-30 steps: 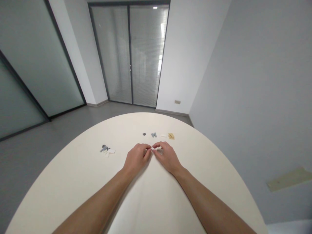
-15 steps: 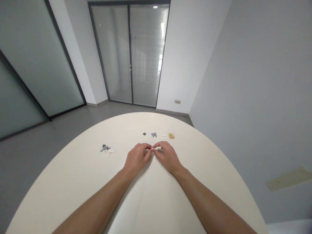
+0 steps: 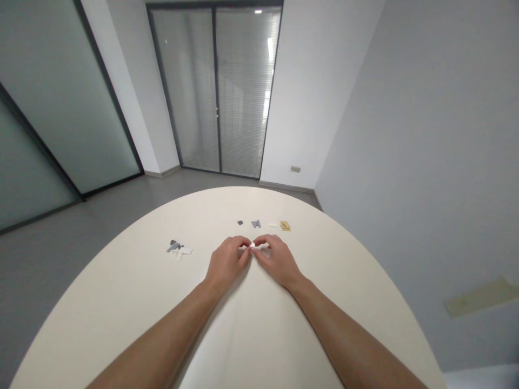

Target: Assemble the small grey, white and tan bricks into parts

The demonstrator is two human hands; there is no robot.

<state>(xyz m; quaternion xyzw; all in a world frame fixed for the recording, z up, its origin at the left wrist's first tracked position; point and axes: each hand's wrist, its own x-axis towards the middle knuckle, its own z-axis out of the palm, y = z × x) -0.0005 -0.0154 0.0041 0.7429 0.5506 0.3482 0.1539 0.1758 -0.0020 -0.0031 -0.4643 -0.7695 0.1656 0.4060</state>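
Note:
My left hand (image 3: 230, 260) and my right hand (image 3: 278, 259) meet over the middle of a round white table (image 3: 243, 335). Between their fingertips they pinch one small white piece (image 3: 252, 245), too small to name. Just beyond the fingers lies a row: a dark piece (image 3: 240, 222), a grey-blue piece (image 3: 255, 223), a thin white strip (image 3: 273, 225) and a yellowish piece (image 3: 285, 226). Off to the left of my left hand is a loose pile of grey and white flat pieces (image 3: 175, 247).
The table's curved far edge (image 3: 239, 187) runs behind the row. Past it are the grey floor (image 3: 121, 208), a glass door (image 3: 219, 97) with blinds, and a plain wall (image 3: 425, 135) on the right.
The white piece shows more between my fingertips, which have shifted very slightly to the left. The row and the pile lie where they were.

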